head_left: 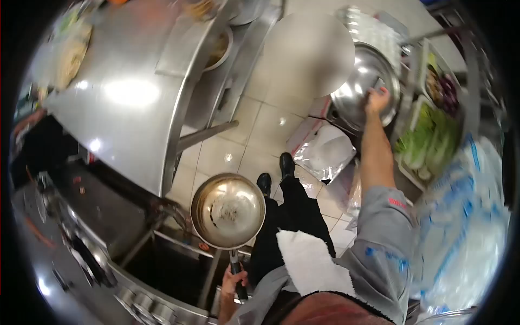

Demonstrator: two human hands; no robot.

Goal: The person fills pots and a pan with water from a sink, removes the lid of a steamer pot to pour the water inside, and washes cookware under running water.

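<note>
My left hand (pixel 234 280) is wrapped round the black handle of a frying pan (pixel 228 211). The pan's inside faces up, with dark marks on its base and no food in it. My right arm reaches out to a large round metal lid (pixel 362 81), where my right hand (pixel 378 99) is closed on the lid's handle. What lies under the lid is hidden. A white cloth (pixel 314 265) hangs at my waist.
A steel worktable (pixel 124 108) with a lower shelf stands ahead on the left. Stove and sink basins (pixel 168 265) are at the lower left. Trays of leafy greens (pixel 430 135) and plastic-wrapped goods (pixel 460 227) line the right. Bagged items (pixel 327 151) sit on the tiled floor.
</note>
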